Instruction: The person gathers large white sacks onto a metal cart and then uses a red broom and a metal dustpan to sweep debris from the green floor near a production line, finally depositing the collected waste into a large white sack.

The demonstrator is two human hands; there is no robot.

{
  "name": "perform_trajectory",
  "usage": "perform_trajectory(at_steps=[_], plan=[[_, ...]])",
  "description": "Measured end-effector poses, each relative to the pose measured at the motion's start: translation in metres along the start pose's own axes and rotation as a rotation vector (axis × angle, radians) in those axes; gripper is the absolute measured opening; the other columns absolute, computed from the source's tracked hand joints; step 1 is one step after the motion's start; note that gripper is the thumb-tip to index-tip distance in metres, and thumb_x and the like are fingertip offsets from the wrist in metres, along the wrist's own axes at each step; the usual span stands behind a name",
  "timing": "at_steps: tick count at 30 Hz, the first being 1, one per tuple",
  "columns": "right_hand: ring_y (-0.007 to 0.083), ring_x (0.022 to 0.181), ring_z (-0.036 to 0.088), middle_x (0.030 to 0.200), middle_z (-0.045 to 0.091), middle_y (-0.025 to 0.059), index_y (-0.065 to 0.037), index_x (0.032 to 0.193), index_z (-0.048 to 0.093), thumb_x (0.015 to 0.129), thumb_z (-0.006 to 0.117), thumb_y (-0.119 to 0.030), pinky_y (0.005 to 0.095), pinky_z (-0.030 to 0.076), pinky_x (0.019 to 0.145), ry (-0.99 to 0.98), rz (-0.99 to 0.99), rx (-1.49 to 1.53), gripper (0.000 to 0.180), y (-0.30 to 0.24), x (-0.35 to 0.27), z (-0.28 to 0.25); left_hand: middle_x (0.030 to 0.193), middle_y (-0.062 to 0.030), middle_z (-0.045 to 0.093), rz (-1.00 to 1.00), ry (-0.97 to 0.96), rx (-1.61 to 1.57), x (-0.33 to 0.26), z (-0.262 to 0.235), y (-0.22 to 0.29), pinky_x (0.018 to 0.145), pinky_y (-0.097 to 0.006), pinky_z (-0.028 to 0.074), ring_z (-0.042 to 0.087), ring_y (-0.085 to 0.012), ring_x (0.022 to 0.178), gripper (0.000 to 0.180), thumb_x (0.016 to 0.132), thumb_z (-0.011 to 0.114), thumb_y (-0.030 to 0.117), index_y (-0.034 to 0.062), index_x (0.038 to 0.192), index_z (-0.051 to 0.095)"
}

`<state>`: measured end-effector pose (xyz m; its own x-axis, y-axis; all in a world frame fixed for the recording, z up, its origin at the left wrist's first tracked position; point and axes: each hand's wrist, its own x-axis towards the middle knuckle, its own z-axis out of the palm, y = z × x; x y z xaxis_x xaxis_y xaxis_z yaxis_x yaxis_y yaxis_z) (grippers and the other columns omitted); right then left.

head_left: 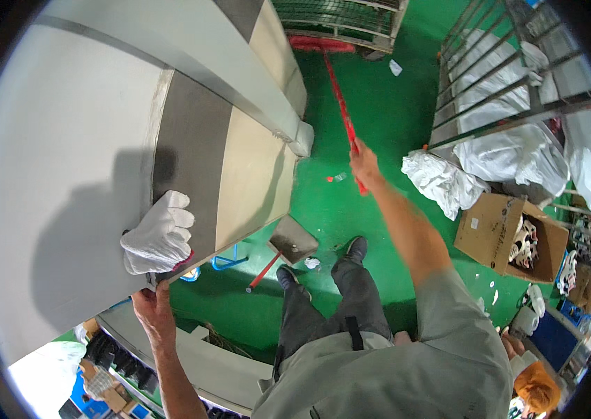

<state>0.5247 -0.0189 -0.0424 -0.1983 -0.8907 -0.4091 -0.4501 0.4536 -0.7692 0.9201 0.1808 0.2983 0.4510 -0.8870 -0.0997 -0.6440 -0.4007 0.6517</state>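
In my right hand (363, 162) is the red handle of a broom (339, 98), gripped close to its end. The broom slants away from me, its wide red head (309, 43) on the green floor against a wire rack. My left hand (154, 307) is at the near edge of a grey and cream surface, thumb up and fingers closed at a small item I cannot make out. Just beyond those fingers lies a white knit work glove (161, 234). A dustpan (299, 241) with a red handle rests on the floor by my feet.
Beyond the broom stands the wire rack (341, 24). To the right are a barred cage cart (505, 91) with white sacks and an open cardboard box (494, 234). Small litter (339, 177) lies on the floor. Another person in orange (536, 387) is at lower right.
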Motion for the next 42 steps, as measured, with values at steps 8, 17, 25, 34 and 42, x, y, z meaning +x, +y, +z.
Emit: perform_trajectory(at_steps=[8,17,25,34,42], plan=[[0.0226,0.048,0.056,0.064,0.057,0.0092,-0.025,0.132,0.047,0.095,0.043,-0.029,0.0374,0.044,0.037,-0.228,0.216,0.171,0.037,-0.018,0.145,-0.009,0.11,-0.0093,0.055,0.013,0.018,0.011,-0.001,-0.001,0.001,0.087,-0.03,0.04,0.051,-0.0155,0.095,0.039,0.09,0.061,0.016,-0.0038,0.12,0.047],[0.0348,0.077,0.06,0.09,0.06,0.0236,-0.012,0.138,0.039,0.095,0.044,-0.019,0.0461,0.049,0.066,-0.11,-0.01,-0.14,0.044,0.128,-0.138,-0.078,0.093,-0.0051,0.055,0.026,-0.014,0.056,-0.001,-0.004,-0.006,0.078,-0.031,0.042,0.049,-0.0142,0.084,0.043,0.088,0.064,0.029,-0.0032,0.112,0.051],[0.0099,0.05,0.048,0.068,0.051,0.0035,-0.017,0.144,0.03,0.097,0.043,-0.023,0.0248,0.04,0.042,-0.322,0.581,0.209,0.049,0.056,-0.398,-0.212,0.106,-0.0101,0.055,0.019,-0.009,-0.127,0.004,0.003,-0.013,0.085,-0.029,0.042,0.051,-0.0157,0.093,0.041,0.09,0.06,0.015,-0.0043,0.121,0.042],[0.0109,0.048,0.045,0.065,0.047,0.0018,-0.013,0.142,0.033,0.098,0.039,-0.018,0.0267,0.038,0.04,0.007,0.366,0.359,0.046,0.044,-0.261,-0.155,0.093,-0.0057,0.052,0.051,0.013,-0.141,0.001,0.006,-0.004,0.073,-0.026,0.042,0.048,-0.0128,0.082,0.036,0.09,0.061,0.018,-0.0029,0.115,0.045],[0.0295,0.049,0.058,0.069,0.058,0.0134,-0.006,0.095,0.05,0.09,0.042,-0.015,0.0405,0.046,0.041,0.252,0.261,0.043,0.013,0.103,0.024,-0.121,0.086,-0.0055,0.053,0.03,0.068,-0.068,-0.001,0.008,0.0,0.07,-0.027,0.043,0.05,-0.0133,0.076,0.035,0.089,0.063,0.022,-0.0013,0.11,0.048]])
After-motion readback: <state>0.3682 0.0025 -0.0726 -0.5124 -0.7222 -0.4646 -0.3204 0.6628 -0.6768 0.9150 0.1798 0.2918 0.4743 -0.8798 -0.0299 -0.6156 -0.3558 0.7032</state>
